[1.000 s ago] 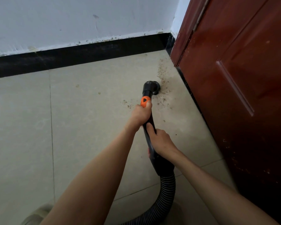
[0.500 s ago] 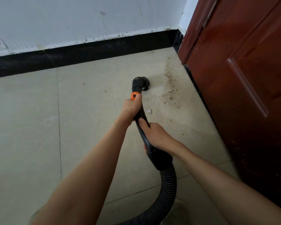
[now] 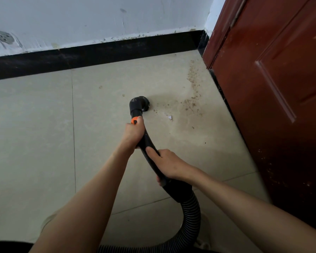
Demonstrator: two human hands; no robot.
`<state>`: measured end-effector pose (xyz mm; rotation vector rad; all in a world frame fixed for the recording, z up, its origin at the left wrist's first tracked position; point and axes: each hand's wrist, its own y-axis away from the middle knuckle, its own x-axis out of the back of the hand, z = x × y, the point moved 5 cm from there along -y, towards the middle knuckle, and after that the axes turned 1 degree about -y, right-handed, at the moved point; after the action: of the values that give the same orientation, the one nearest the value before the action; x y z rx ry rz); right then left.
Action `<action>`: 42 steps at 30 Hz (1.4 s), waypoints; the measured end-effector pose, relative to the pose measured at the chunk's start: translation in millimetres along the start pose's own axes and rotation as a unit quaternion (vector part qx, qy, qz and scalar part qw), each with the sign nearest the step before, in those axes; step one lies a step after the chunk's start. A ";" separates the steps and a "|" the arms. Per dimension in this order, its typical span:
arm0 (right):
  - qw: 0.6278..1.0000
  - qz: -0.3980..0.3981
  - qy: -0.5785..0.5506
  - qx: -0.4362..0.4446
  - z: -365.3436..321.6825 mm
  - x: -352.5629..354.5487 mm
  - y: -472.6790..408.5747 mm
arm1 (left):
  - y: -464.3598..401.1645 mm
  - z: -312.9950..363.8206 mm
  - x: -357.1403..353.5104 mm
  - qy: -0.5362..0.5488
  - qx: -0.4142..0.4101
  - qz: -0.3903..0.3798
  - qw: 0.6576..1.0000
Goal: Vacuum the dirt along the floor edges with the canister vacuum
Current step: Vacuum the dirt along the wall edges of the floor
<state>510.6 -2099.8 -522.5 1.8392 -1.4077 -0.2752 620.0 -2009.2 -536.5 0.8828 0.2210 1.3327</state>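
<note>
A black vacuum wand (image 3: 148, 141) with an orange button ends in a round brush nozzle (image 3: 140, 105) resting on the beige tile floor. My left hand (image 3: 133, 133) grips the wand just below the orange button. My right hand (image 3: 167, 165) holds the wand lower down, where it joins the ribbed black hose (image 3: 191, 218). Brown dirt (image 3: 192, 103) lies scattered to the right of the nozzle, trailing up toward the corner along the door. A small white scrap (image 3: 169, 117) lies near the nozzle.
A dark red wooden door (image 3: 274, 92) stands along the right. A black skirting board (image 3: 98, 55) runs under the white wall at the back. Two small crumbs (image 3: 100, 87) lie on the tiles left of the nozzle. The canister itself is out of view.
The nozzle has been pulled left, away from the door and off the dirt patch. Both hands keep the same hold on the wand. A white scrap has come into sight.
</note>
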 end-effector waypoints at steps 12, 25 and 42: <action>0.995 0.075 -0.060 -0.030 21.4 27.1 27.5 | 18.7 26.2 -54.3 -0.068 -0.029 -0.082 0.994; 0.996 0.015 -0.088 -0.014 14.9 16.4 24.0 | 13.3 14.2 -32.0 -0.051 -0.025 -0.030 0.998; 0.982 0.103 -0.145 -0.071 21.0 -11.7 66.4 | 40.3 -2.4 -43.9 -0.116 -0.011 -0.095 0.989</action>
<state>446.2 -2103.8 -493.9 1.5668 -1.7157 -0.5397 576.6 -2048.7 -525.9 0.9641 0.1057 1.0441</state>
